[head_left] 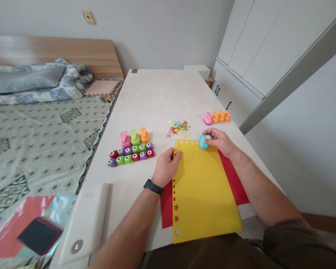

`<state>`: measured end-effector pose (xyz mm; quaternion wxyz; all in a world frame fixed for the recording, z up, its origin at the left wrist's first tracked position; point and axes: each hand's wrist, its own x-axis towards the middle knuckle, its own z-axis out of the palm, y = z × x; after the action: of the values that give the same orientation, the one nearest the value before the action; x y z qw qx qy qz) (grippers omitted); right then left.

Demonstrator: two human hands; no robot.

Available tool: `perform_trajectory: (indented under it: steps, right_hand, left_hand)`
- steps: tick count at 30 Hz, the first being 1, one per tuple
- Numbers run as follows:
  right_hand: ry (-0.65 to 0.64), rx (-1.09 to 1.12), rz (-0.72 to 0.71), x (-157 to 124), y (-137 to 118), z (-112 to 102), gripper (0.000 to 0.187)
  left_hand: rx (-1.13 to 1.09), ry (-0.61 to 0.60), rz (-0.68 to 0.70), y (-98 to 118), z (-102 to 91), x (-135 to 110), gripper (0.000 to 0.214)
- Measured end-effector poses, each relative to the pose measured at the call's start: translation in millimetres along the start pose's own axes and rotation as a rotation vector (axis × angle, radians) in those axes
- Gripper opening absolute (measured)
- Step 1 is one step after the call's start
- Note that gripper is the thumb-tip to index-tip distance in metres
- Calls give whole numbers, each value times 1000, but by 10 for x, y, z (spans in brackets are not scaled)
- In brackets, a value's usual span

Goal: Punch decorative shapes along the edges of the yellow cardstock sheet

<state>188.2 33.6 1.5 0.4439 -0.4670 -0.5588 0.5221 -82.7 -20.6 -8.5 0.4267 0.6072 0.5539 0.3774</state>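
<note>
Right hand (219,142), grip clenching one blue punch (204,142), left hand (166,167) released on yellow sheet (204,194)

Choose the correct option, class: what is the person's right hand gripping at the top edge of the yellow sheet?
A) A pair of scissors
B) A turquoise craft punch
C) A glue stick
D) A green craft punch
B: the right hand is closed around a turquoise craft punch, which sits at the top edge of the yellow sheet.
</note>
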Motion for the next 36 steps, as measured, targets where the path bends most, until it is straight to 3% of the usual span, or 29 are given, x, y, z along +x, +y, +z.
perform_trajectory:
  steps: [31, 36]
  right_hand:
    - [-68, -44, 60, 114, -111, 42, 43]
    - [14, -30, 34, 148, -74, 52, 39]
  left_hand:
    - [-11, -7, -26, 52, -8, -7, 31]
    - [-9, -8, -25, 53, -14, -9, 31]
